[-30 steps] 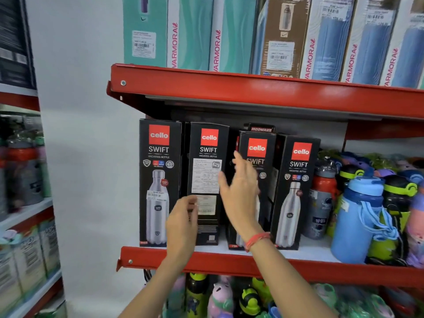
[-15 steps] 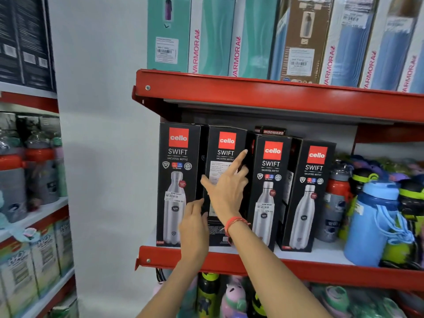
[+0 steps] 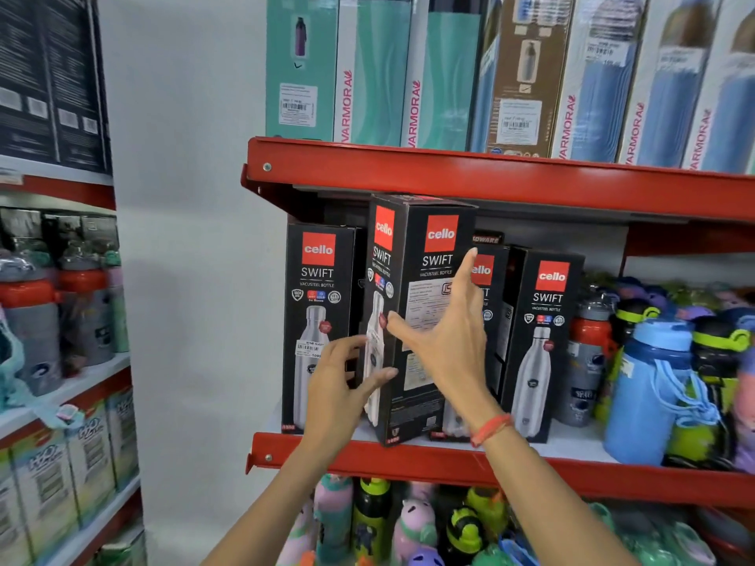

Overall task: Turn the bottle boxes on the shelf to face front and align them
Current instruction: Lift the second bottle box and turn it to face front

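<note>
1. Leftmost, the first box (image 3: 318, 320) stands upright on the red shelf (image 3: 408, 459) at centre frame, bottle picture facing front.
2. Next, the left hand (image 3: 341, 386) lies on the left face of the turned box (image 3: 421, 320), fingers spread, thumb against its front corner.
3. The turned box stands upright, long axis vertical, pulled forward of the row; its corner points outward, so the label panel faces front-right and the bottle picture faces left.
4. The right hand (image 3: 445, 337) lies flat on the label panel, fingers splayed, forefinger raised. Both hands touch the box; neither visibly closes around it.
5. Judgement: rotation about the vertical axis should bring the bottle picture forward.
6. Right of it, two more boxes (image 3: 543, 345) face front. All are rigid, glossy black cardboard with sharp edges.
</note>
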`<state>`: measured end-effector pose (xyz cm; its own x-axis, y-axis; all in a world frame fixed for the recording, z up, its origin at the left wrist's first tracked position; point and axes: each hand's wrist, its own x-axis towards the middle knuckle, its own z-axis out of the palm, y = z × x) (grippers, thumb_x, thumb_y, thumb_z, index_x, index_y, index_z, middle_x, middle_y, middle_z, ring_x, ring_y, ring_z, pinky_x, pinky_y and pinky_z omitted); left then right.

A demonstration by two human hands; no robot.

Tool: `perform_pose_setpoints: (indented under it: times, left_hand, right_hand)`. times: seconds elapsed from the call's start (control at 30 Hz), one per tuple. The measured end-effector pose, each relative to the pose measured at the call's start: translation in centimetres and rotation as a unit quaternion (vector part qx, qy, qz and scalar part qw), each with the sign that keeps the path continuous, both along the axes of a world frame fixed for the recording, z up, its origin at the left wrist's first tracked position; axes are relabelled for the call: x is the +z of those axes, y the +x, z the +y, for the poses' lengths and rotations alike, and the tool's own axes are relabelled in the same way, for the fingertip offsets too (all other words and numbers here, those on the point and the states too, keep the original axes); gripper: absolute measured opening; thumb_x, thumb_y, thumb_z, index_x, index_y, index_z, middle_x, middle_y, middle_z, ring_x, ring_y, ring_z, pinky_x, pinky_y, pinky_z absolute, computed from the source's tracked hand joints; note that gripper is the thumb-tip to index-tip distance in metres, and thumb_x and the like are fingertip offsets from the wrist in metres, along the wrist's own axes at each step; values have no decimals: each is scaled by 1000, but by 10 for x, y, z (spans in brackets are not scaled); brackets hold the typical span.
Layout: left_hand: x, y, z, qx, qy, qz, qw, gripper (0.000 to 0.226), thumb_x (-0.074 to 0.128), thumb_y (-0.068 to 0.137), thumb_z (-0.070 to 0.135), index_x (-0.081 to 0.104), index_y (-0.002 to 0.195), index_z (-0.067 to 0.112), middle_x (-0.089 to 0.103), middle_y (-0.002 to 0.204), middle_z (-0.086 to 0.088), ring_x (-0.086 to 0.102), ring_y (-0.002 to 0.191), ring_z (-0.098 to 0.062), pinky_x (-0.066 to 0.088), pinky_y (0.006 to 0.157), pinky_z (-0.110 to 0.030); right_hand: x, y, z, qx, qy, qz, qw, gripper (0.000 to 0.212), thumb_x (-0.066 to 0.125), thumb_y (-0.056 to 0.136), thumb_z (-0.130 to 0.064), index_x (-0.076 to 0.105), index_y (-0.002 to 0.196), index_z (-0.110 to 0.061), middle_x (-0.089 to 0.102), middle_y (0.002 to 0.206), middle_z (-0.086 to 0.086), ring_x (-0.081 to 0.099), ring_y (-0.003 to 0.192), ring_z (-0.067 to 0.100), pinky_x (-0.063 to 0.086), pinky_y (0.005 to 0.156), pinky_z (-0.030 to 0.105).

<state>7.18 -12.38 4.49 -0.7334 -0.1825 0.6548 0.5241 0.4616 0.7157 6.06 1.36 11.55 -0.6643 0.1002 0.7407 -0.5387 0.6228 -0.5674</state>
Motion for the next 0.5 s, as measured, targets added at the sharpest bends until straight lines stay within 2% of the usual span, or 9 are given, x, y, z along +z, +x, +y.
perform_pose_setpoints:
  times: [0.13, 0.2, 0.27, 0.33, 0.37, 0.4, 0.5]
  left_hand:
    - [18, 15, -5, -63, -6, -42, 997, 113, 84, 50, 52, 25, 143, 27, 39, 144, 11, 36, 131, -6, 35, 107, -32]
    - [27, 21, -6, -103, -17, -54, 993, 125, 88, 44, 46, 17, 145, 29, 44, 136, 23, 38, 128, -2, 33, 105, -26]
    - [34, 25, -7, -147, -17, -64, 987, 115, 92, 44, 33, 28, 139, 27, 60, 107, 29, 54, 111, 0, 45, 95, -22]
    - [36, 30, -8, -168, -1, -65, 984, 89, 92, 50, 17, 43, 123, 22, 65, 89, 19, 62, 89, 2, 54, 73, -17]
    - [36, 32, -8, -168, 5, -62, 984, 80, 90, 53, 14, 46, 119, 20, 65, 88, 16, 62, 84, 5, 52, 67, -12]
    - [35, 33, -9, -162, 3, -55, 985, 76, 90, 55, 15, 49, 118, 20, 66, 93, 15, 62, 85, 8, 49, 68, -7]
    - [33, 34, -8, -151, 15, -33, 988, 77, 89, 57, 23, 49, 123, 22, 67, 109, 11, 61, 99, 6, 45, 79, -4]
  right_hand:
    - [8, 15, 26, 97, -20, -37, 994, 122, 80, 68, -45, -9, 151, -38, 33, 153, 1, 34, 139, 18, 31, 107, 35]
    - [9, 18, 35, 149, -27, -55, 987, 123, 81, 63, -52, -5, 150, -43, 34, 155, -4, 32, 142, 15, 27, 116, 39]
    - [9, 20, 41, 194, -26, -70, 978, 124, 81, 59, -58, -2, 150, -44, 37, 154, -9, 38, 140, 13, 32, 116, 45]
    - [10, 21, 45, 229, -16, -88, 969, 118, 82, 66, -45, 0, 151, -40, 38, 153, -13, 40, 138, 8, 33, 116, 41]
    - [11, 21, 47, 247, -12, -101, 964, 115, 82, 69, -37, 1, 152, -38, 38, 153, -14, 41, 137, 7, 32, 117, 39]
    - [12, 19, 48, 265, -8, -113, 958, 114, 81, 71, -35, 1, 152, -38, 38, 153, -14, 42, 137, 8, 31, 117, 39]
    - [17, 14, 48, 300, 18, -145, 943, 107, 78, 72, -42, 5, 151, -41, 35, 154, -15, 37, 141, 8, 28, 119, 41]
